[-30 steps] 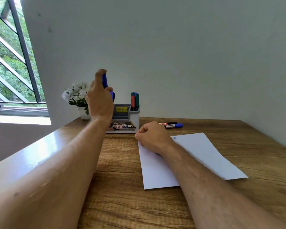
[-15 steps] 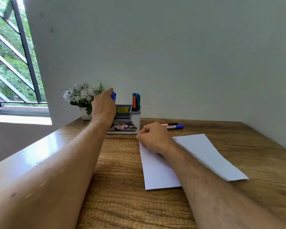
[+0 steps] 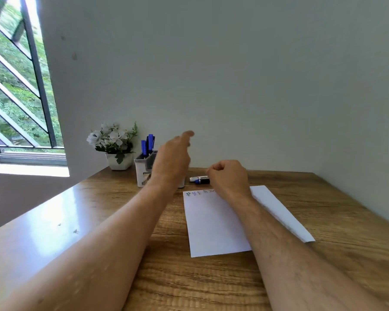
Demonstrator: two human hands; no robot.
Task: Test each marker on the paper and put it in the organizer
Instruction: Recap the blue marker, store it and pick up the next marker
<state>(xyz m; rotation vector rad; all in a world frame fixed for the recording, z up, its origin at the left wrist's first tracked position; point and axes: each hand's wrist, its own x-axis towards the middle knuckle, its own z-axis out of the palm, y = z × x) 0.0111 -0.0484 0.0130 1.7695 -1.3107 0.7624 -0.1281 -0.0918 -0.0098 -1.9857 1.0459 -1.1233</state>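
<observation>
Blue markers [image 3: 149, 144] upright in white organizer [image 3: 142, 173]; left hand [image 3: 172, 158] raised, fingers loose, empty. Right hand [image 3: 228, 178] curled, empty, over scribbled paper [image 3: 211, 223]; two markers [image 3: 200, 179] on bench [image 3: 211, 281].

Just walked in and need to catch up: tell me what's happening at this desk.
A person is testing markers on paper and sorting them into an organizer. The left hand hangs open and empty in front of it, where blue markers stand. The right hand rests curled on the paper, by the test scribbles. Two markers lie on the desk.
</observation>
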